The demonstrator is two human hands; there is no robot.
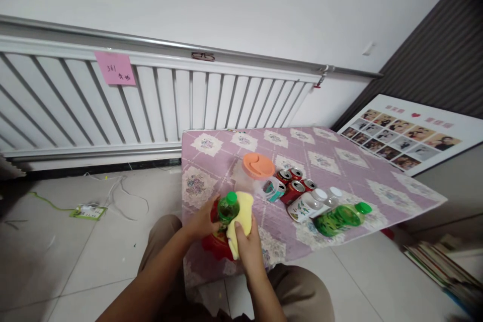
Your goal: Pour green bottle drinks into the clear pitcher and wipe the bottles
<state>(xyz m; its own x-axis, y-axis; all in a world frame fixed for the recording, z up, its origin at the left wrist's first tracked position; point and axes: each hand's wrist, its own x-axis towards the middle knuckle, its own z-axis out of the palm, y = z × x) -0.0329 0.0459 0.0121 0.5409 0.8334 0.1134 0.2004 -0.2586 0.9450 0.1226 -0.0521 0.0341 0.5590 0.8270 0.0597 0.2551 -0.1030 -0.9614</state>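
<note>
My left hand (204,221) is wrapped round a green plastic bottle (229,206) with a green cap, above the near left part of the table. My right hand (249,241) grips a folded yellow cloth (242,211), which lies against the bottle's right side. Beneath both hands is a red dish with a wavy rim (219,247), partly hidden by them. Just beyond stands a clear plastic jug (245,183) with an orange lid (258,165).
Several drink cans (293,190) stand right of the jug. Beside them are white-capped bottles (307,205) and another green bottle (339,219), lying near the front edge. A patterned purple cloth (264,146) covers the table. A radiator (158,100) runs behind; a power strip (88,212) lies on the floor.
</note>
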